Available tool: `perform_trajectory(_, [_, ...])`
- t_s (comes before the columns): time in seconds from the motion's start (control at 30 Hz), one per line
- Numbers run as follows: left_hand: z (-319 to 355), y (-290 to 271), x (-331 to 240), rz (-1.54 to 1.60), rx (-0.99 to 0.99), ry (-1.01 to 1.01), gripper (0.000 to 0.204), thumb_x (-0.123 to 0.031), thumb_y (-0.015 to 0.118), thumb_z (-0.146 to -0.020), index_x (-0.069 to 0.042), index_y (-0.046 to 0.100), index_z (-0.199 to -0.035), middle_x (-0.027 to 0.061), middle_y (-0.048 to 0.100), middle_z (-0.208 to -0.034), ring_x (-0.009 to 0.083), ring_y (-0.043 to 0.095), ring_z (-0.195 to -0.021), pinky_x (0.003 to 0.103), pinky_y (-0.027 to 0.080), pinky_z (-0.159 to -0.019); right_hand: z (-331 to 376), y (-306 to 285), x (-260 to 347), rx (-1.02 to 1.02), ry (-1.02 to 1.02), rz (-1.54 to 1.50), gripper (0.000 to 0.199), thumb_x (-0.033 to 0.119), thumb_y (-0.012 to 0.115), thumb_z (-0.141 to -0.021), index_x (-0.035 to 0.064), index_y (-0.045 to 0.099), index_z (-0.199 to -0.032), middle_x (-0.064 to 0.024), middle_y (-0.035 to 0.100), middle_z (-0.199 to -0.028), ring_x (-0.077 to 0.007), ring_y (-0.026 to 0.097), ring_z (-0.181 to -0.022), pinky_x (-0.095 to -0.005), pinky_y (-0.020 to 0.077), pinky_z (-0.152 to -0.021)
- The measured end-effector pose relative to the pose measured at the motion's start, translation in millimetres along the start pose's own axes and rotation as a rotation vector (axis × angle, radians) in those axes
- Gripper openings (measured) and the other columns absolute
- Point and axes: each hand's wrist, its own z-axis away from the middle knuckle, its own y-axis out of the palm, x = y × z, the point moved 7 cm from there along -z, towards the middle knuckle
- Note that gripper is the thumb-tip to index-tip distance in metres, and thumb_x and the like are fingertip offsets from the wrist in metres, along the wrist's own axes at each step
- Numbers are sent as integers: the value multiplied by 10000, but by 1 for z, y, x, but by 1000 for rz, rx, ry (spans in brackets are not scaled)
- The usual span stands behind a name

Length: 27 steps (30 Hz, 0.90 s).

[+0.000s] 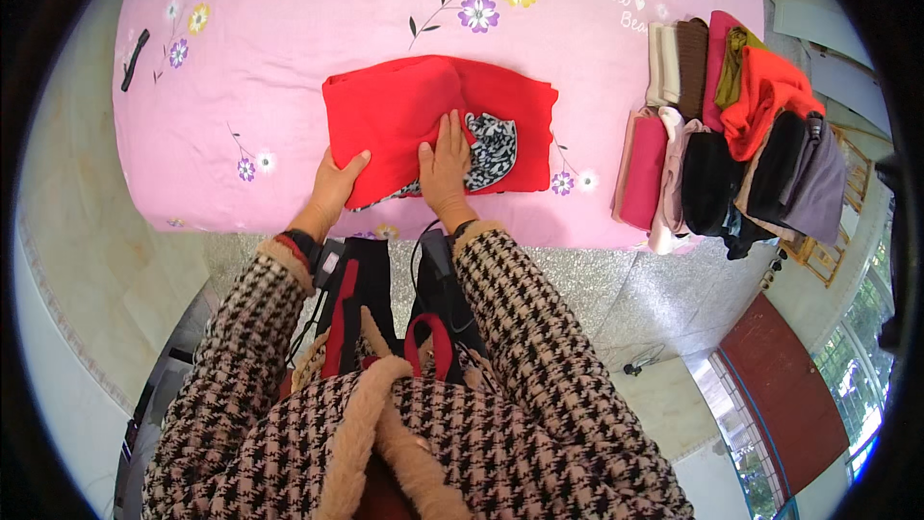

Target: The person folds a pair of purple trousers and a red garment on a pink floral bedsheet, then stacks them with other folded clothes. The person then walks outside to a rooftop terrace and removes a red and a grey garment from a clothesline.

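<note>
A red garment (pixel 393 108) lies on the pink bedspread in front of me, its left part folded over toward the middle. Black-and-white patterned cloth (pixel 494 146) shows at the opening of the fold and along its lower edge. My left hand (pixel 336 187) pinches the garment's lower left edge, thumb on top and the other fingers partly hidden by the cloth. Flat on the folded layer beside the patterned part rests my right hand (pixel 445 166), fingers stretched out and holding nothing.
Folded and rolled clothes (pixel 707 149) in several colours are stacked at the bed's right end. A small black object (pixel 135 60) lies near the left edge of the pink flowered bedspread (pixel 250 29). Speckled floor (pixel 616 313) runs along the bed's near side.
</note>
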Motion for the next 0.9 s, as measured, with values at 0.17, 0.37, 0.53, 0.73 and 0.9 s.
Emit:
perform_trajectory(0.17, [38,2,-83,-139,-10,232,455,-88,630,-829,36,431,-1219,123,591,-1101,176,579,-974,309,477,-851,-8,27,22,62,158,-330,597,356,330,-954,-7,214,-1413,-156,135,-1508,-356,160,-1356,-440,159,-1091])
perform_trajectory(0.37, [97,94,-114,-639,171,528,700,-128,646,-789,6,285,-1373,223,474,-1221,323,485,-1139,377,398,-960,-12,6,4,275,447,-1468,504,392,353,-969,7,426,-1288,-114,464,-1294,-210,446,-1158,-329,325,-998])
perform_trajectory(0.53, [92,190,-75,-682,303,398,728,-140,646,-790,-10,263,-1396,210,450,-1193,319,493,-1071,372,414,-934,12,-71,-77,63,666,-1472,444,413,392,-957,35,541,-1137,-87,600,-1065,-166,568,-935,-308,452,-840])
perform_trajectory(0.73, [63,186,-60,-700,197,681,622,-126,650,-780,10,368,-1318,236,445,-1212,345,466,-1119,388,387,-970,31,-108,-125,29,521,-874,505,394,547,-897,-3,480,-1202,-103,573,-1137,-203,546,-1018,-332,421,-896])
perform_trajectory(0.9, [31,131,-35,-183,277,406,553,-152,676,-801,44,417,-1249,196,498,-1242,259,502,-1137,352,405,-971,35,-94,-113,0,435,-915,583,292,693,-808,-57,465,-1216,-157,578,-1155,-256,561,-1043,-361,447,-896])
